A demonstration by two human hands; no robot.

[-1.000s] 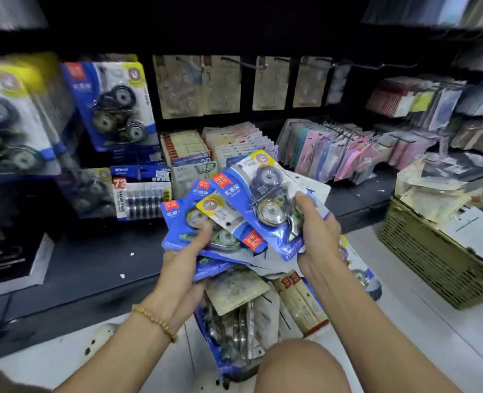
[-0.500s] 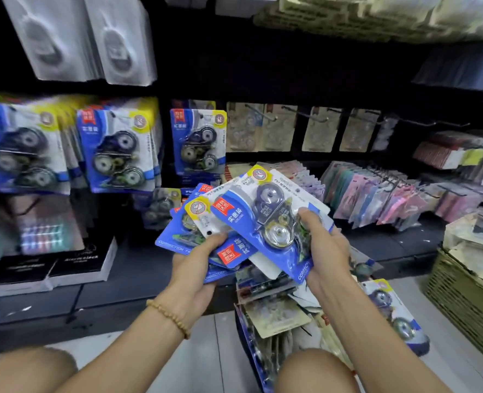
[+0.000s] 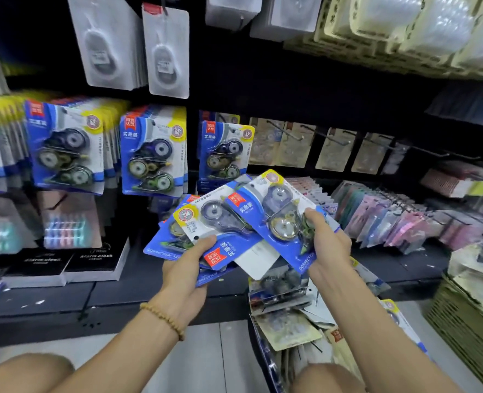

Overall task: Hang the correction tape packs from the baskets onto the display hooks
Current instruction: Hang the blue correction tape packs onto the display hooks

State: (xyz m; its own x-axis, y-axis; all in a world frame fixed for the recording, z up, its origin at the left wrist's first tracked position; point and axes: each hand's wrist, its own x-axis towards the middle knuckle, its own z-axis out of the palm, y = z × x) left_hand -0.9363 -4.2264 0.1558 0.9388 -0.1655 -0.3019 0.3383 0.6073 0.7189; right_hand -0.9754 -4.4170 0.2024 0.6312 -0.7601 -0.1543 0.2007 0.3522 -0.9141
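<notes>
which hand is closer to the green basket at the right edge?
Right. The right hand grips a correction tape pack left of the green basket; the left hand, holding more packs, is farther left.

View tilted upward, hanging packs [image 3: 152, 154] now larger and nearer, both hands' fanned packs [image 3: 234, 222] raised toward the hooks [image 3: 285, 131], floor basket [image 3: 288, 330] lower in frame.

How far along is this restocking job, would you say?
Partly done: blue correction tape packs already hang on the hooks. In hand: the left hand holds a fanned stack of blue packs, and the right hand grips the top pack. Left: more packs wait in the basket by the knees, and one hook's row looks thinner.
</notes>
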